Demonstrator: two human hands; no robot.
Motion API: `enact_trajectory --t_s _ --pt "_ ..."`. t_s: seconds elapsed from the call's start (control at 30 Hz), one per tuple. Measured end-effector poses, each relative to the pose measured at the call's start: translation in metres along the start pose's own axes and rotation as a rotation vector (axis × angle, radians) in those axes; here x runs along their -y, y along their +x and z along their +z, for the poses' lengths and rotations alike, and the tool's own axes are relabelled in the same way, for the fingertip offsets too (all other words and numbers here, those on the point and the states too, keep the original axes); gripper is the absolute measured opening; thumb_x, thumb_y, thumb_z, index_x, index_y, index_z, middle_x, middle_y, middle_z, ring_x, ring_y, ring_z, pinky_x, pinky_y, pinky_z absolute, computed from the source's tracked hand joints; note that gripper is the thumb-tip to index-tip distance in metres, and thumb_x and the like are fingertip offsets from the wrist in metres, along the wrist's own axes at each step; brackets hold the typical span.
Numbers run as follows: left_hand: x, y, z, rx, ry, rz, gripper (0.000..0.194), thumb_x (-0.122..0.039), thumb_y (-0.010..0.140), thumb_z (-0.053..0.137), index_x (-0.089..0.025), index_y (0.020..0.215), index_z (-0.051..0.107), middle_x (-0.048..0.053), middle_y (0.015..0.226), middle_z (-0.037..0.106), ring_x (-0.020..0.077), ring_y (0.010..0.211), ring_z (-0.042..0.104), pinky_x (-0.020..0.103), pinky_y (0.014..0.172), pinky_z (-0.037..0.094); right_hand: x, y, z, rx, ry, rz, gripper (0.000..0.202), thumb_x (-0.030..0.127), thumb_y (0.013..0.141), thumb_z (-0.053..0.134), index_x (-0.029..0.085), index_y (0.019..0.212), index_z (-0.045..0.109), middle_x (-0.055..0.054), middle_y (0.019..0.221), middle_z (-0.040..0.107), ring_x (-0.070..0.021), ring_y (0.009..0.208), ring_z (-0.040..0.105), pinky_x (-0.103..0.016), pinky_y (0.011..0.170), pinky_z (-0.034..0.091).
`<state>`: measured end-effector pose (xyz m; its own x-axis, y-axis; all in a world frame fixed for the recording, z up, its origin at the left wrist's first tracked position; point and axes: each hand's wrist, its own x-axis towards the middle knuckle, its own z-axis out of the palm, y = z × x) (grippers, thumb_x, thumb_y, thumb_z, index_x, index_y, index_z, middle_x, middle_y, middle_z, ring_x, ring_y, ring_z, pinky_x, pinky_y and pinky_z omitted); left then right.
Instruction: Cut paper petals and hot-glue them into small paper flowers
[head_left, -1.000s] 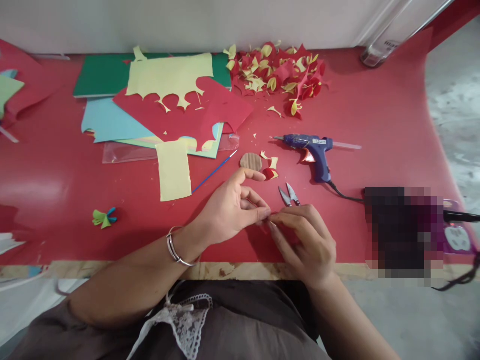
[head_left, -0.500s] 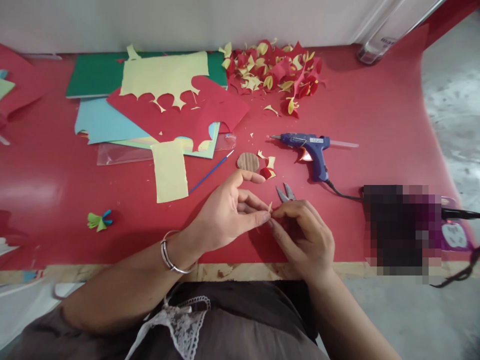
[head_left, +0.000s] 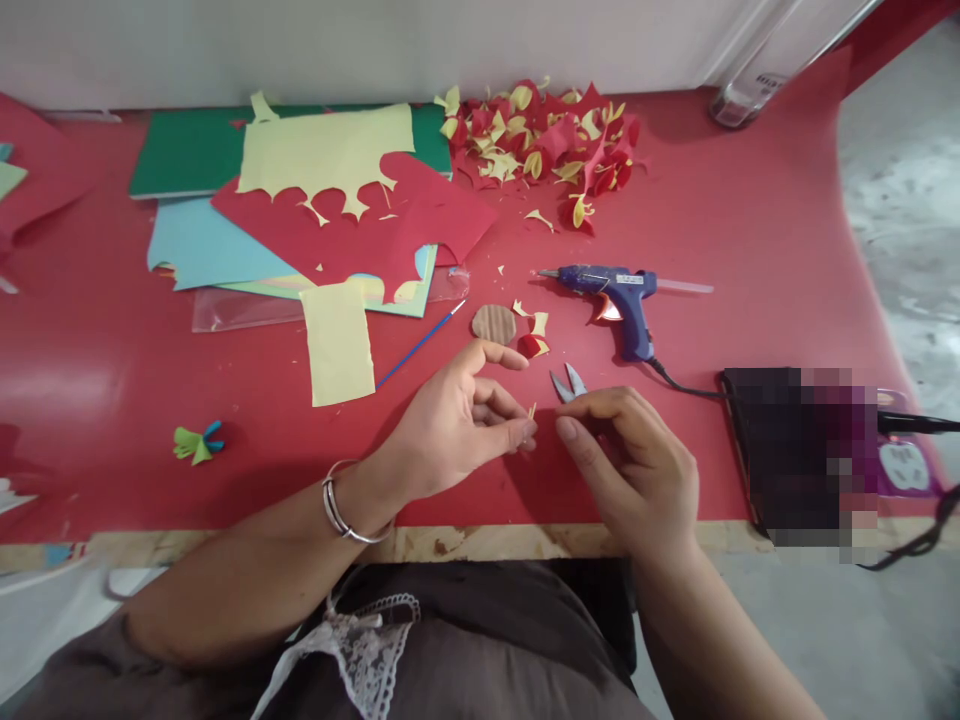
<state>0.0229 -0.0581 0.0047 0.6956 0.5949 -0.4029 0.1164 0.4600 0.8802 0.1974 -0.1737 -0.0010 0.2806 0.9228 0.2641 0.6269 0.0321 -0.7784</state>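
My left hand (head_left: 480,425), with a silver bangle at the wrist, pinches a small strip of yellow paper (head_left: 532,411) between thumb and fingers. Most of that strip is hidden by the fingertips. Just to its right, my right hand (head_left: 637,460) is apart from the paper; its thumb and index finger are slightly parted with nothing seen between them. Beyond the right fingers lie scissors (head_left: 568,384), blades showing and handles covered by the hand. A brown corrugated cardboard disc (head_left: 494,324) and red and yellow paper scraps (head_left: 535,345) lie past my left fingers.
A blue glue gun (head_left: 611,290) lies at right, its cable leading to a pixelated dark object. Cut paper sheets (head_left: 330,145) are stacked at back left. Beside them is a pile of red and yellow paper pieces (head_left: 547,135). A blue paintbrush (head_left: 421,343) and a green-blue paper flower (head_left: 199,442) lie left.
My right hand has let go of the yellow paper and moved a little to the right. My left hand stays in place, still pinching the strip.
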Motion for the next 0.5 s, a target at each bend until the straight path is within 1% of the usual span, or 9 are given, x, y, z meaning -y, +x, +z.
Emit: enact_trajectory --t_s 0.13,0.2,0.33,0.5 --pt "0.0 -0.001 -0.001 0.058 0.011 0.006 0.056 -0.02 0.083 0.088 -0.022 0.126 0.051 -0.003 0.08 0.075 0.0165 0.076 0.079 0.026 0.073 0.061 -0.002 0.008 -0.004 0.151 0.105 0.085 0.011 0.03 0.104 0.069 0.024 0.097 0.075 -0.002 0.091 0.077 -0.0167 0.082 0.071 -0.03 0.075 0.056" --pt "0.0 -0.002 -0.002 0.075 0.034 0.012 0.054 -0.021 0.085 0.087 -0.022 0.127 0.051 -0.002 0.081 0.076 0.0165 0.077 0.079 0.027 0.074 0.061 -0.002 0.011 -0.004 0.197 0.153 0.107 0.012 0.031 0.103 0.07 0.025 0.096 0.077 -0.002 0.09 0.078 -0.0168 0.081 0.072 -0.029 0.074 0.056" --pt "0.0 -0.003 -0.004 0.089 0.046 0.007 0.051 -0.019 0.087 0.083 -0.022 0.127 0.051 -0.002 0.08 0.076 0.0165 0.077 0.079 0.028 0.075 0.061 -0.001 0.013 -0.001 0.226 0.218 0.128 0.016 0.03 0.103 0.07 0.023 0.09 0.076 -0.002 0.085 0.078 -0.0169 0.076 0.071 -0.03 0.072 0.056" --pt "0.0 -0.004 -0.004 0.084 0.109 -0.023 0.054 -0.021 0.086 0.083 -0.023 0.129 0.051 0.0 0.081 0.078 0.0186 0.076 0.08 0.03 0.074 0.06 0.0 0.015 0.0 0.234 0.228 0.145 0.014 0.032 0.1 0.074 0.023 0.09 0.076 -0.003 0.085 0.078 -0.0179 0.074 0.071 -0.031 0.07 0.056"
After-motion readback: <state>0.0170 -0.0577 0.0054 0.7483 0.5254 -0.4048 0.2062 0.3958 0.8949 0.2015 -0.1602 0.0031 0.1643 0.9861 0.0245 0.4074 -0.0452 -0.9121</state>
